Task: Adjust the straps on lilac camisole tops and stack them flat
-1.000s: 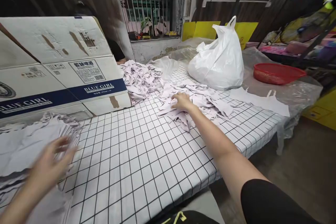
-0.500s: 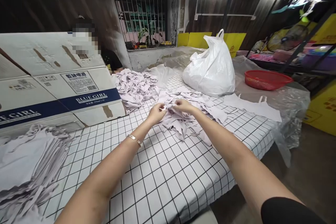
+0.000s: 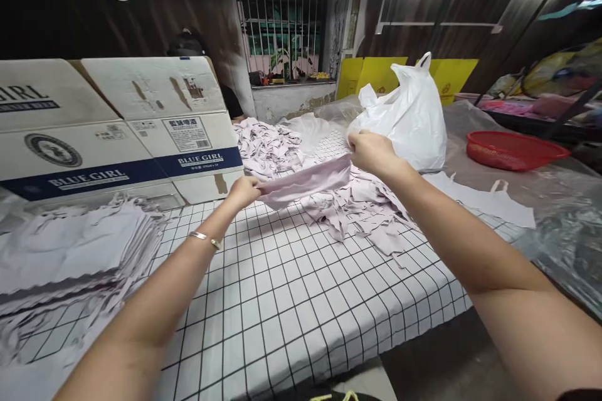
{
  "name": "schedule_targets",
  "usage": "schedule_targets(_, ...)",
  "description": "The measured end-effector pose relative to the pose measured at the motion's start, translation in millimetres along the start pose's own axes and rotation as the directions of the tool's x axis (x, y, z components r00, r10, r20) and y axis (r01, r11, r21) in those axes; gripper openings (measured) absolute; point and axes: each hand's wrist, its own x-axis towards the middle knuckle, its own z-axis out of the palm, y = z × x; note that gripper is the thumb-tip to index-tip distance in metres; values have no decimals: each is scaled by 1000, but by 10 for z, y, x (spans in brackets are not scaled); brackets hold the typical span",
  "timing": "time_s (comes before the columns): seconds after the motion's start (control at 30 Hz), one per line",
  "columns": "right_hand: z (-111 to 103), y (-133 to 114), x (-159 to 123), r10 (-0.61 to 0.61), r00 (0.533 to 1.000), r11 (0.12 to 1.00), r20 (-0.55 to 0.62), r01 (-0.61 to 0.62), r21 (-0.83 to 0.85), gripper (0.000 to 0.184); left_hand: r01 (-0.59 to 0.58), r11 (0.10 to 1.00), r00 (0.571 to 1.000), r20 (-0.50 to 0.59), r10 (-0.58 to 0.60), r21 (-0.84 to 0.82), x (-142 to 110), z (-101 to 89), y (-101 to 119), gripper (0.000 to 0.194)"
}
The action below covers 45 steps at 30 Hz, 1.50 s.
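Stretched between both hands is a pale lilac fabric piece (image 3: 305, 183), lifted above the checked tablecloth. My left hand (image 3: 244, 192) pinches its left end, and my right hand (image 3: 374, 151) grips the other end, higher up. Below and right of the cloth lies a loose heap of similar fabric pieces (image 3: 362, 210). A second, larger lilac heap (image 3: 268, 147) sits farther back. At the left, a neat stack of lilac garments (image 3: 79, 241) with thin straps rests on the table. One flat garment (image 3: 484, 197) with straps lies at the right.
A white and blue cardboard box (image 3: 117, 150) stands upright at the left, with a person (image 3: 230, 100) partly hidden behind it. A full white plastic bag (image 3: 409, 116) and a red basket (image 3: 515, 149) stand at the back right. The checked tablecloth (image 3: 277, 301) covers the table.
My hands have moved apart and up from the near heap, drawing one fabric piece out and stretching it between them. The view has turned a little to the left.
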Motion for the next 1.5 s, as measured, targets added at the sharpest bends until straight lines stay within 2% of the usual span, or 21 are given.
schedule_targets(0.1, 156, -59, -18, 57, 995, 998, 81, -57, 5, 18, 30, 999, 999, 35, -32, 34, -98, -460, -79, 8)
schedule_targets(0.17, 285, -300, -80, 25, 987, 974, 159, -60, 220, 18, 45, 998, 996, 78, -47, 32, -166, -644, -63, 9)
schedule_targets(0.2, 354, -485, -133, -47, 978, 923, 204, -36, 383, 20, 47, 999, 994, 101, -49, 27, -201, -707, -36, 10)
schedule_targets(0.23, 427, -708, -197, -157, 959, 832, 235, 0, 555, 26, 44, 999, 991, 123, -46, 19, -240, -758, 2, 11)
schedule_targets(0.27, 503, -957, -266, -298, 924, 696, 239, 38, 717, 34, 36, 999, 989, 142, -37, 10, -280, -801, 52, 11)
schedule_targets(0.33, 656, -1478, -388, -529, 841, 394, 115, 124, 911, 47, -1, 1000, 985, 171, 1, 3, -367, -888, 175, 11)
schedule_targets(0.4, 798, -1921, -445, -602, 798, 125, -15, 113, 986, 48, -44, 999, 983, 182, 39, 23, -451, -997, 303, 12)
schedule_targets(0.43, 860, -2081, -444, -611, 791, 33, -43, 80, 996, 42, -62, 997, 983, 174, 53, 45, -487, -1063, 357, 12)
schedule_targets(0.5, 967, -2248, -396, -610, 792, -36, -19, -3, 999, 33, -82, 991, 989, 128, 69, 103, -537, -1211, 425, 13)
schedule_targets(0.57, 1057, -2226, -328, -578, 814, 23, 66, -64, 998, 35, -91, 985, 994, 72, 81, 150, -560, -1360, 425, 14)
schedule_targets(0.63, 1136, -2090, -283, -539, 829, 105, 148, -109, 989, 38, -79, 981, 997, 10, 78, 175, -565, -1476, 370, 14)
schedule_targets(0.73, 1207, -1893, -298, -501, 837, 170, 222, -157, 973, 41, -31, 978, 998, -52, 42, 205, -550, -1529, 257, 8)
schedule_targets(0.83, 1183, -1928, -344, -441, 886, 134, 145, -94, 987, 41, -56, 964, 995, -70, 76, 259, -521, -1437, 212, 5)
schedule_targets(0.93, 1082, -2187, -324, -414, 910, 29, -31, 47, 998, 41, -85, 976, 994, -47, 97, 202, -500, -1297, 272, 9)
schedule_targets(0.97, 1045, -2284, -299, -393, 917, 24, -63, 79, 997, 42, -84, 984, 996, -25, 89, 157, -498, -1260, 305, 10)
schedule_targets(1.03, 988, -2434, -237, -325, 943, 78, -73, 104, 992, 42, -93, 991, 996, -7, 94, 92, -496, -1219, 369, 12)
schedule_targets(1.13, 996, -2481, -179, -256, 966, 273, -32, 104, 957, 35, -155, 983, 982, -96, 165, 101, -487, -1241, 434, 7)
schedule_targets(1.23, 1144, -2379, -216, -269, 961, 502, 68, 79, 861, 28, -196, 977, 955, -213, 209, 80, -461, -1318, 473, 4)
schedule_targets(1.3, 1288, -2306, -271, -212, 966, 575, 148, 1, 818, 30, -208, 978, 946, -251, 205, 14, -450, -1368, 511, 7)
schedule_targets(1.4, 1475, -2266, -340, -187, 935, 466, 301, -185, 865, 41, -201, 970, 962, -217, 169, -139, -479, -1427, 599, 11)
schedule_targets(1.5, 1566, -2300, -390, -338, 814, 376, 473, -344, 860, 25, -130, 947, 982, -170, 82, -295, -568, -1486, 667, 14)
